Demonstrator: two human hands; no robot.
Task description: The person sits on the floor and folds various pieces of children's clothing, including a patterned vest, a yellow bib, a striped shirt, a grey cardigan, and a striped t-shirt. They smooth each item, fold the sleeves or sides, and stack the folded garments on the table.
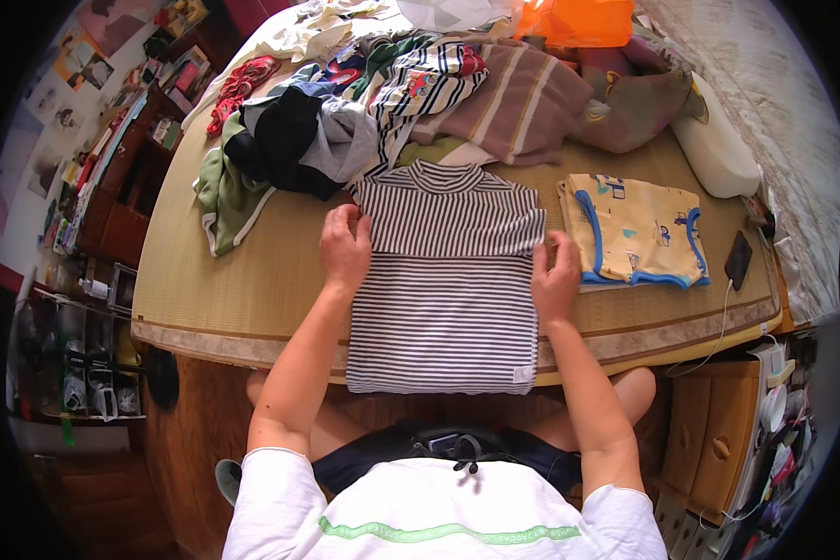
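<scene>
A black-and-white striped shirt with a high collar (443,313) lies flat in front of me, sleeves folded across its upper part. Its lower end hangs slightly past the mat's near edge. My left hand (346,248) rests at the shirt's left side, just below the shoulder, fingers loosely bent and apart. Along the opposite side, my right hand (556,278) has its fingers apart, the tips by the folded sleeve's edge. Neither hand visibly grips the cloth. To the right sits a folded yellow garment with blue trim (639,229).
A heap of mixed clothes (345,121) covers the far side of the woven mat (252,289), with a brown striped cloth (509,98) in it. An orange bag (574,21), a white pillow-like roll (717,140) and a black phone (738,259) on a cable lie farther out. Wooden drawers (719,429) stand lower right.
</scene>
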